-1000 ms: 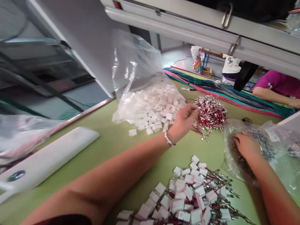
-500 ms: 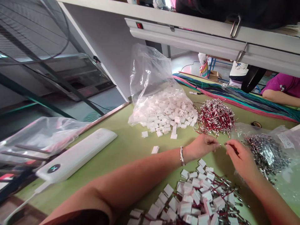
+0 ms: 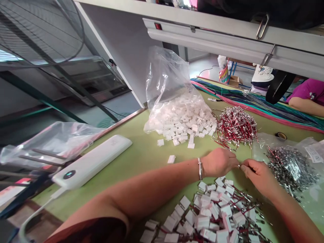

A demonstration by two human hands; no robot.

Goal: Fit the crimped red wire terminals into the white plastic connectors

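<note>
Above the near heap, my left hand (image 3: pixel 220 162), with a bracelet on its wrist, is closed in a pinch. Facing it from the right, my right hand (image 3: pixel 258 173) is pinched too, and the two sets of fingertips almost meet. A small shiny metal piece (image 3: pixel 239 165) shows between them; what the left fingers grip is hidden. Below the hands lies a heap of white plastic connectors (image 3: pixel 202 221) with short red wires and metal ends. Just beyond my left hand is a pile of red wires with silver terminals (image 3: pixel 237 126). Dark metal-ended pieces (image 3: pixel 291 168) lie on plastic beside my right hand.
A clear bag (image 3: pixel 167 81) spills white connectors onto the green tabletop (image 3: pixel 141 162). One connector (image 3: pixel 171 159) lies apart. A white power bank (image 3: pixel 93 162) with a cable is at left. Long coloured wires (image 3: pixel 265 108) stretch along the back, near a person in purple (image 3: pixel 307 96).
My hands have come closer together, and the left has turned so its back faces up more. The whole view has shifted slightly, with things appearing further right.
</note>
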